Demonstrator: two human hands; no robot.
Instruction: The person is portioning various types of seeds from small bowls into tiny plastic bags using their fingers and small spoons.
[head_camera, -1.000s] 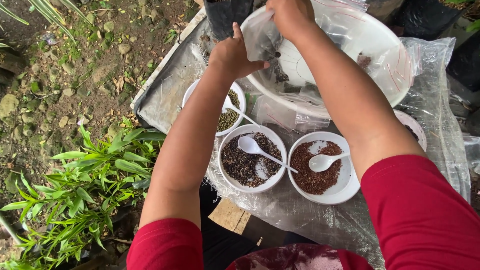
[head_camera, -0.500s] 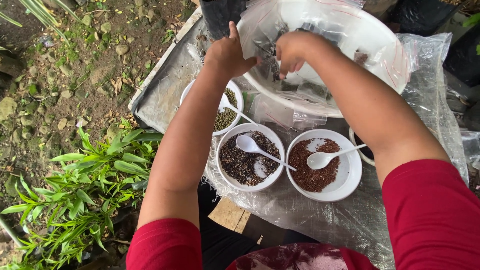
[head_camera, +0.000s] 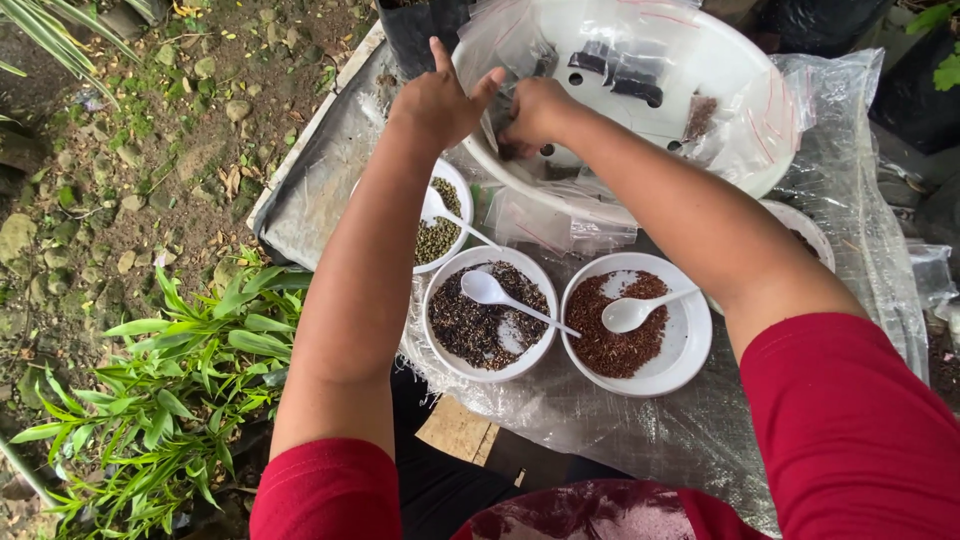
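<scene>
Both hands meet at the near rim of the large white basin (head_camera: 640, 95), the left hand (head_camera: 440, 100) half open and the right hand (head_camera: 535, 115) pinching a small clear bag (head_camera: 515, 55), while three seed bowls (head_camera: 490, 315) just below sit filled, spoons resting, seemingly unscooped.

Clear zip bags (head_camera: 700, 110), red seal strips, inside white basin (head_camera: 770, 170); contents dark, possibly seeds.

Grey tray (head_camera: 315, 190) draped in clear sheet (head_camera: 850, 230); on it sat three seed bowls (head_camera: 488, 318) and a white basin (head_camera: 740, 90).
</scene>
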